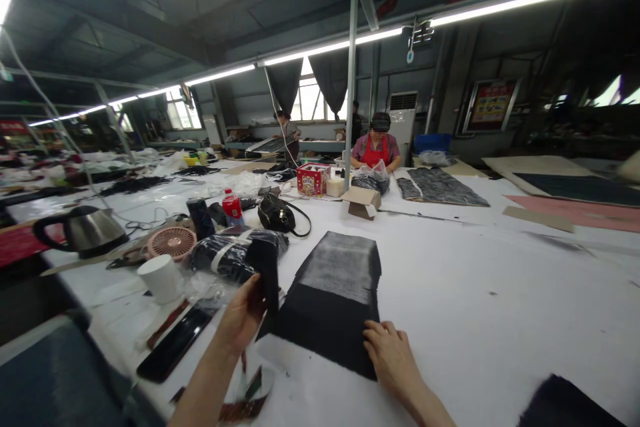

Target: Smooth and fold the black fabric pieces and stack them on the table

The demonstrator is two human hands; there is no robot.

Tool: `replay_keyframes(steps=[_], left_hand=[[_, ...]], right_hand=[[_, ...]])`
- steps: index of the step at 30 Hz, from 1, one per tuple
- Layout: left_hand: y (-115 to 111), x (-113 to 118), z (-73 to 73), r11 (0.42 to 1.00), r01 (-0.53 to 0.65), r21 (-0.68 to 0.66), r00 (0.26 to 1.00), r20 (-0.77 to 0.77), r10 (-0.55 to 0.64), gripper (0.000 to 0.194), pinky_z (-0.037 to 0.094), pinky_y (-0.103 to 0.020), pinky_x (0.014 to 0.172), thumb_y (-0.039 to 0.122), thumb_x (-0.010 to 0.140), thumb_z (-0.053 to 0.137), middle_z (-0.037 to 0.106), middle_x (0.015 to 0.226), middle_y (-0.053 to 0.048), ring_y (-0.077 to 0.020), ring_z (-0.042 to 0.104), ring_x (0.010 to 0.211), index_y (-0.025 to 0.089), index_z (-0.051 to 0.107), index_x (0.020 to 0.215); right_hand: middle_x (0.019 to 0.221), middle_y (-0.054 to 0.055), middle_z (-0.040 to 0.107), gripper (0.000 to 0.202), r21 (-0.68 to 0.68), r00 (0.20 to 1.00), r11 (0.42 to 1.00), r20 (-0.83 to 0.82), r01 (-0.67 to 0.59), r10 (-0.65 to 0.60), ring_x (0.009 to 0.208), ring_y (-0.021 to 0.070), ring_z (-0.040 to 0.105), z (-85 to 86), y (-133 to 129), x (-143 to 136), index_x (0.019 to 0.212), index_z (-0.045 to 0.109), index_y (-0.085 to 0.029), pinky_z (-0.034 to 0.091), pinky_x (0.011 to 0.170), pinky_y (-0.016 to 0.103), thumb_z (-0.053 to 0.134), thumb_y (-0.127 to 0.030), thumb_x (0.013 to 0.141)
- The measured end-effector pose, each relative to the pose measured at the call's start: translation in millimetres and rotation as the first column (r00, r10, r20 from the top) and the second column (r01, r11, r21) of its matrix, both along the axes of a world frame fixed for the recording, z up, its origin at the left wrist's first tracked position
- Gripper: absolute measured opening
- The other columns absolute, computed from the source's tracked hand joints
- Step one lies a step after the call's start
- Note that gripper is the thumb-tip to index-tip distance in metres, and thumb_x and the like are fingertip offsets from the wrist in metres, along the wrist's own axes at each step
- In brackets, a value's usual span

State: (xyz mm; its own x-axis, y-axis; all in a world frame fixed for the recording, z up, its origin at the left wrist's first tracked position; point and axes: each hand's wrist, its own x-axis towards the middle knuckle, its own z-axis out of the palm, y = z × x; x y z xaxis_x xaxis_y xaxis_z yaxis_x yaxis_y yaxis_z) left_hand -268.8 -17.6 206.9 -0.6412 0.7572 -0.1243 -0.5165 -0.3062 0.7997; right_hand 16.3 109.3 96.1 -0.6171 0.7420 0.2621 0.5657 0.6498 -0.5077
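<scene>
My left hand [244, 312] pinches a small black fabric piece [271, 275], held upright at the left side of the fabric on the table. Flat in front of me lies a black fabric panel [320, 323], with a greyish, fuzzy-looking panel [344, 263] over its far part. My right hand [393, 355] rests at the right edge of the black panel, fingers slightly bent and apart, touching the cloth. Whether its thumb is under the edge is hidden. A dark phone [175, 341] lies left of my left forearm.
Left of the fabric are a plastic-wrapped dark bundle [205, 255], a white cup [161, 279], a pink fan [173, 243], a kettle [93, 230] and a black handbag [275, 213]. Dark cloth [567, 403] lies lower right. A person in a red apron [377, 152] works across the table.
</scene>
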Motion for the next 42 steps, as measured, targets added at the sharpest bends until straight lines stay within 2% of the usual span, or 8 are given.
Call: replay_keyframes(steps=[4, 6, 11, 15, 22, 30, 35, 42], left_hand=[[4.8, 100.7, -4.1, 0.914, 0.386, -0.125, 0.84, -0.363, -0.404, 0.013, 0.044, -0.02, 0.061, 0.026, 0.08, 0.064, 0.06, 0.073, 0.002, -0.011, 0.056, 0.064, 0.016, 0.057, 0.083], [5.1, 160.2, -21.3, 0.845, 0.496, -0.202, 0.621, -0.597, -0.508, 0.004, 0.045, -0.023, 0.072, 0.021, 0.082, 0.058, 0.063, 0.087, -0.001, -0.0135, 0.058, 0.079, 0.017, 0.056, 0.083], [-6.3, 278.4, -95.7, 0.64, 0.676, -0.366, -0.031, -0.881, -0.471, 0.021, 0.044, -0.024, 0.081, 0.006, 0.076, 0.057, 0.065, 0.101, -0.001, -0.0153, 0.06, 0.091, 0.021, 0.055, 0.09], [-11.1, 304.9, -128.1, 0.549, 0.678, -0.489, -0.41, -0.872, -0.269, 0.014, 0.044, -0.028, 0.084, 0.021, 0.08, 0.068, 0.066, 0.106, 0.001, -0.0186, 0.061, 0.097, 0.024, 0.058, 0.089], [17.7, 259.6, -84.7, 0.817, 0.338, -0.468, -0.447, -0.844, -0.298, 0.026, 0.041, -0.038, 0.094, 0.015, 0.085, 0.056, 0.056, 0.118, -0.006, -0.024, 0.051, 0.109, 0.022, 0.055, 0.11], [51.4, 255.4, -95.6, 0.8, 0.255, -0.543, -0.627, -0.723, -0.291, 0.016, 0.046, -0.034, 0.085, 0.014, 0.092, 0.046, 0.06, 0.1, -0.006, -0.0216, 0.055, 0.093, 0.019, 0.057, 0.101], [53.5, 252.3, -105.8, 0.82, 0.283, -0.497, -0.555, -0.782, -0.283, 0.049, 0.046, -0.034, 0.089, 0.01, 0.092, 0.041, 0.058, 0.11, -0.007, -0.0214, 0.054, 0.1, 0.022, 0.036, 0.14], [54.7, 247.6, -117.1, 0.831, 0.317, -0.458, -0.504, -0.823, -0.261, 0.045, 0.047, -0.037, 0.09, 0.012, 0.093, 0.04, 0.057, 0.113, -0.009, -0.0225, 0.054, 0.103, 0.024, 0.046, 0.136]], right_hand=[[0.107, 0.008, 0.066, 0.037, -0.4, 0.978, 0.917, -0.191, -0.002, -0.081, 0.101, 0.0256, 0.057, 3.5, 5.0, 31.1, 0.095, 0.068, -0.022, 0.042, 0.084, 0.038, 0.04, -0.047, 0.091], [0.091, 0.008, 0.067, 0.054, -0.525, 0.975, 0.851, -0.19, 0.002, -0.12, 0.081, 0.021, 0.061, 8.3, 3.9, 62.0, 0.099, 0.066, -0.018, 0.046, 0.072, 0.033, 0.032, -0.06, 0.092], [0.069, 0.005, 0.06, 0.064, -0.874, 0.974, 0.485, -0.105, 0.007, -0.202, 0.056, 0.0118, 0.052, 26.1, -13.6, 148.7, 0.091, 0.065, -0.013, 0.04, 0.053, 0.024, 0.048, -0.073, 0.078], [0.058, 0.0, 0.054, 0.038, -0.81, 0.971, 0.571, -0.008, 0.135, -0.24, 0.049, 0.009, 0.043, 29.4, -32.7, 181.0, 0.076, 0.067, -0.014, 0.032, 0.048, 0.022, 0.064, -0.053, 0.074], [0.09, 0.007, 0.066, 0.025, -0.444, 0.897, 0.798, 0.032, 0.408, -0.441, 0.09, 0.0236, 0.059, 7.6, -61.2, 157.1, 0.1, 0.067, -0.02, 0.041, 0.081, 0.033, 0.051, -0.031, 0.085], [0.082, 0.005, 0.059, 0.03, 0.268, 0.864, 0.825, -0.068, 0.498, -0.499, 0.077, 0.0192, 0.057, -30.1, -84.6, 135.0, 0.107, 0.063, -0.023, 0.042, 0.071, 0.031, 0.039, -0.013, 0.092], [0.084, 0.004, 0.057, 0.033, 0.377, 0.891, 0.813, -0.087, 0.444, -0.446, 0.078, 0.0193, 0.055, -34.4, -85.9, 136.3, 0.112, 0.06, -0.024, 0.041, 0.067, 0.031, 0.04, -0.009, 0.091], [0.088, 0.005, 0.057, 0.038, 0.433, 0.915, 0.819, -0.034, 0.376, -0.402, 0.078, 0.0211, 0.052, -30.8, -90.1, 130.3, 0.115, 0.056, -0.022, 0.04, 0.071, 0.035, 0.037, -0.004, 0.088]])
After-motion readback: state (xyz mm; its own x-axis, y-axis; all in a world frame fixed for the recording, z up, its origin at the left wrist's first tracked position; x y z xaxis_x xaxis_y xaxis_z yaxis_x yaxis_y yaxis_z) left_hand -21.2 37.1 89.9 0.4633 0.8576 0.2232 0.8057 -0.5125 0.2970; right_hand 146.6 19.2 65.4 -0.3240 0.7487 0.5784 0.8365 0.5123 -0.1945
